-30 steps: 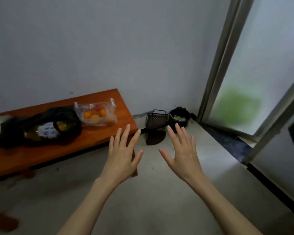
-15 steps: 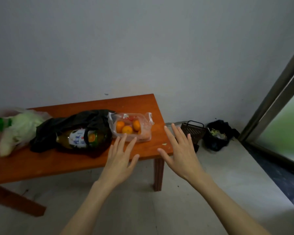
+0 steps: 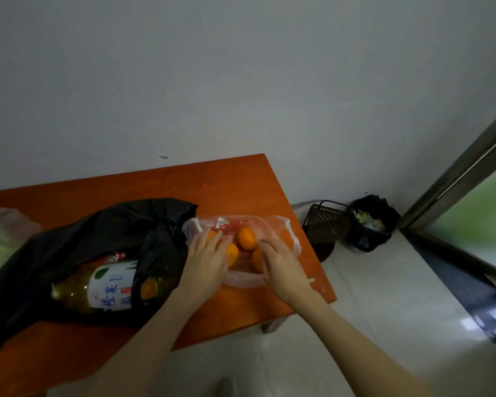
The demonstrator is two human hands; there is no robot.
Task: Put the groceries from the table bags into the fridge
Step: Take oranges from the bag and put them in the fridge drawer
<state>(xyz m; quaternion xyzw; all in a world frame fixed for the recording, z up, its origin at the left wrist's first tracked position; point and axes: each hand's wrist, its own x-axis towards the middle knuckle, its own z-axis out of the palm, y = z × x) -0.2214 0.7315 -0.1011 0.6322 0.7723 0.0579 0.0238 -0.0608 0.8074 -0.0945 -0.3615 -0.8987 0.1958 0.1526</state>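
A clear plastic bag (image 3: 287, 236) holding several oranges (image 3: 246, 237) lies near the right end of the orange-brown table (image 3: 212, 184). My left hand (image 3: 205, 262) rests on the bag's left side with its fingers laid over the fruit. My right hand (image 3: 281, 267) touches the bag's right side, fingertips on the plastic. To the left, an open black bag (image 3: 112, 230) holds a bottle (image 3: 109, 290) of amber drink with a white label. A pale bag of green vegetables (image 3: 0, 242) sits at the far left edge. No fridge is in view.
A grey wall backs the table. On the pale floor to the right stand a dark mesh basket (image 3: 327, 224) and a black rubbish bag (image 3: 370, 224). A sliding door frame (image 3: 455, 173) runs along the right side.
The view swung left and closer to the table. Both hands, held up spread in the air before, have come down onto the clear bag of oranges.
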